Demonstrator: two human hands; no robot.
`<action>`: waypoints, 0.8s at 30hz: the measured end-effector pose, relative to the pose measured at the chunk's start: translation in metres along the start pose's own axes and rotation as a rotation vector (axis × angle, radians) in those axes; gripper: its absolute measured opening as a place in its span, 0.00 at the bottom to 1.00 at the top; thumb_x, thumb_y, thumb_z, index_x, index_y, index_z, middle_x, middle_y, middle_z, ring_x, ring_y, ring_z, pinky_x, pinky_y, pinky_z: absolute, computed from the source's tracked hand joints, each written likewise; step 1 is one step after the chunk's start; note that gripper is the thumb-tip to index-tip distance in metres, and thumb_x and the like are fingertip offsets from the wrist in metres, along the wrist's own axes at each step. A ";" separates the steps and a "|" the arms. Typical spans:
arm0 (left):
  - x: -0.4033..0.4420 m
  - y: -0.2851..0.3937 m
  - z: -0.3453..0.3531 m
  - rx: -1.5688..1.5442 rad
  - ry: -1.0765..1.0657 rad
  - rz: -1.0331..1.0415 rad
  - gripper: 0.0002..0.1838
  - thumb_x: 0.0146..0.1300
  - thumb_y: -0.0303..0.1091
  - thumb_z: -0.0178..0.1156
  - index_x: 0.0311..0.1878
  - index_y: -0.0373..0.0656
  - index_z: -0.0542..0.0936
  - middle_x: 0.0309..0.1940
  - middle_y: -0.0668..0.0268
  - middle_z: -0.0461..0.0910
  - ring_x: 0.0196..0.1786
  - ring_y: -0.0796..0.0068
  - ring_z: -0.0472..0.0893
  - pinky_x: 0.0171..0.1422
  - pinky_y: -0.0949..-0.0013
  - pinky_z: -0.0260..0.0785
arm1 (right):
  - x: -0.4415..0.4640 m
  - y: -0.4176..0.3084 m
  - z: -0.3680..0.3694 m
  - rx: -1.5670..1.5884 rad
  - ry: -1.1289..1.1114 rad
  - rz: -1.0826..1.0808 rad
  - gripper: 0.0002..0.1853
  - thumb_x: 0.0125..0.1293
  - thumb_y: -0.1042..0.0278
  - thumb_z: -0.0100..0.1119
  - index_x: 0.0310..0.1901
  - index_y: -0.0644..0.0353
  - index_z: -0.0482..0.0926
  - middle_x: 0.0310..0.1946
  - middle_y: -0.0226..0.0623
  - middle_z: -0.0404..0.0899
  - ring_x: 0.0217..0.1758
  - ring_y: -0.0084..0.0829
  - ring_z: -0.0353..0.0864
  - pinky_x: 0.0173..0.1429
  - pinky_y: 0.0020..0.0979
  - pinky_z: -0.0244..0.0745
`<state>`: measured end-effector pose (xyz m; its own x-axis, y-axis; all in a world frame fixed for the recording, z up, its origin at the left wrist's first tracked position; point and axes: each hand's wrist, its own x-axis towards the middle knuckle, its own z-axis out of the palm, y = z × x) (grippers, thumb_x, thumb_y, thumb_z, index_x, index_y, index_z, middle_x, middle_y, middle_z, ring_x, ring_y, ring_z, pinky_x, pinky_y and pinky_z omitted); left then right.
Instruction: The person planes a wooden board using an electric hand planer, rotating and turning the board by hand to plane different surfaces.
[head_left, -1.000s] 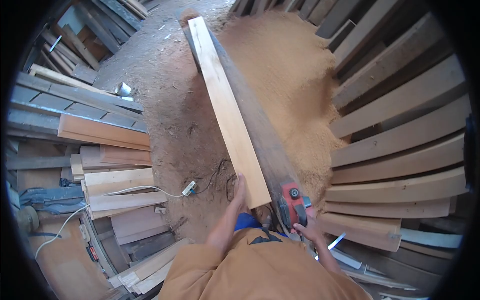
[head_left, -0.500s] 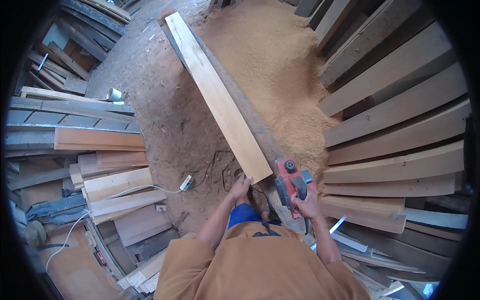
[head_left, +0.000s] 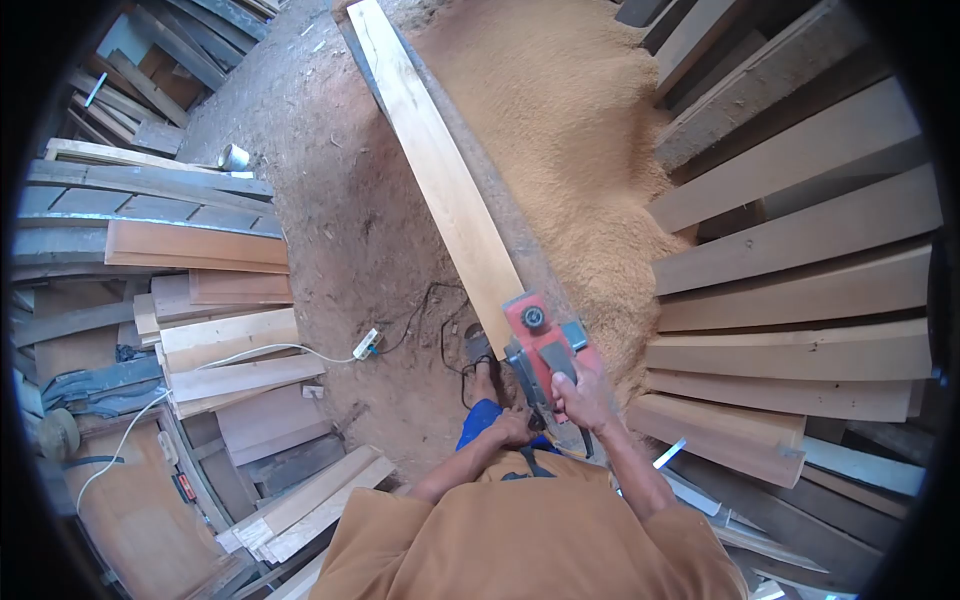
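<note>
While the right hand (head_left: 588, 400) wrapped its fingers around the handle of the red electric planer (head_left: 550, 345), which hid part of the pale plank's (head_left: 440, 160) near end, the left hand (head_left: 515, 428) was close to the tool's rear, its finger spread impossible to tell. The plank lay along a worn beam (head_left: 505, 200), reaching the view's top edge. Whatever the small pale can (head_left: 233, 157) held was too small to make out.
</note>
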<state>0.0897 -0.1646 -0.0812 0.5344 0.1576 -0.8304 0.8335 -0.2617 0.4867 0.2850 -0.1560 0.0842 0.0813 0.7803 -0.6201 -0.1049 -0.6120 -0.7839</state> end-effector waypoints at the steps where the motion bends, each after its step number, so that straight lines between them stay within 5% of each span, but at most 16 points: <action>1: 0.030 -0.019 0.029 0.013 -0.048 0.038 0.40 0.64 0.42 0.64 0.78 0.40 0.64 0.73 0.44 0.70 0.76 0.43 0.68 0.82 0.50 0.59 | -0.004 0.008 0.003 0.004 -0.020 0.013 0.25 0.74 0.49 0.56 0.57 0.67 0.76 0.30 0.33 0.78 0.31 0.24 0.79 0.37 0.33 0.78; 6: 0.036 -0.018 0.064 0.076 -0.144 0.081 0.42 0.61 0.41 0.65 0.79 0.45 0.63 0.78 0.47 0.62 0.80 0.40 0.61 0.83 0.48 0.56 | 0.033 0.052 0.012 -0.142 0.077 -0.235 0.34 0.72 0.37 0.57 0.57 0.66 0.76 0.30 0.38 0.77 0.32 0.32 0.78 0.35 0.32 0.74; 8: 0.035 -0.013 0.056 0.021 -0.223 0.051 0.42 0.60 0.41 0.66 0.79 0.49 0.64 0.79 0.48 0.60 0.80 0.38 0.58 0.82 0.48 0.57 | 0.051 0.024 0.017 -0.209 0.103 -0.222 0.37 0.70 0.35 0.57 0.56 0.70 0.77 0.37 0.55 0.82 0.44 0.52 0.84 0.49 0.43 0.77; 11: 0.027 -0.019 0.048 0.014 -0.141 0.072 0.38 0.60 0.43 0.67 0.74 0.52 0.70 0.74 0.50 0.68 0.78 0.43 0.65 0.81 0.49 0.58 | 0.084 -0.017 0.027 -0.249 0.126 -0.247 0.39 0.69 0.34 0.56 0.54 0.73 0.78 0.40 0.64 0.83 0.48 0.61 0.86 0.53 0.48 0.78; 14: 0.036 -0.049 0.030 -0.103 -0.250 0.320 0.29 0.56 0.47 0.67 0.61 0.50 0.76 0.63 0.50 0.79 0.69 0.50 0.75 0.72 0.47 0.66 | 0.127 -0.041 0.036 -0.303 0.154 -0.275 0.40 0.69 0.32 0.55 0.53 0.74 0.78 0.39 0.66 0.83 0.49 0.63 0.85 0.53 0.50 0.78; 17: 0.032 -0.079 0.020 -0.391 -0.154 0.250 0.20 0.56 0.47 0.67 0.47 0.47 0.75 0.49 0.53 0.83 0.56 0.54 0.81 0.61 0.51 0.71 | 0.166 -0.077 0.047 -0.251 0.146 -0.329 0.40 0.70 0.32 0.55 0.52 0.75 0.78 0.38 0.67 0.84 0.49 0.64 0.85 0.53 0.50 0.78; 18: 0.007 -0.073 -0.012 -0.441 -0.048 0.241 0.18 0.58 0.46 0.67 0.44 0.47 0.74 0.41 0.55 0.82 0.46 0.54 0.82 0.52 0.56 0.74 | 0.180 -0.087 0.049 -0.264 0.160 -0.350 0.40 0.70 0.33 0.55 0.51 0.75 0.78 0.38 0.66 0.84 0.49 0.64 0.85 0.52 0.50 0.78; 21: -0.006 -0.100 -0.032 -0.619 0.388 -0.083 0.14 0.61 0.40 0.67 0.41 0.45 0.74 0.34 0.57 0.79 0.40 0.59 0.80 0.49 0.58 0.74 | 0.224 -0.117 0.058 -0.299 0.188 -0.399 0.38 0.72 0.34 0.54 0.49 0.75 0.79 0.37 0.65 0.84 0.47 0.62 0.86 0.51 0.49 0.79; 24: -0.001 -0.138 -0.061 -0.732 0.766 -0.138 0.12 0.61 0.35 0.67 0.40 0.43 0.74 0.31 0.58 0.78 0.37 0.63 0.79 0.46 0.59 0.74 | 0.270 -0.151 0.065 -0.309 0.181 -0.434 0.38 0.73 0.35 0.54 0.47 0.75 0.80 0.36 0.64 0.85 0.46 0.60 0.87 0.51 0.48 0.79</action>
<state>-0.0177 -0.0702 -0.1307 0.1625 0.7651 -0.6230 0.6388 0.3997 0.6574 0.2587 0.1553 0.0367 0.2244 0.9510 -0.2128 0.2692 -0.2703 -0.9244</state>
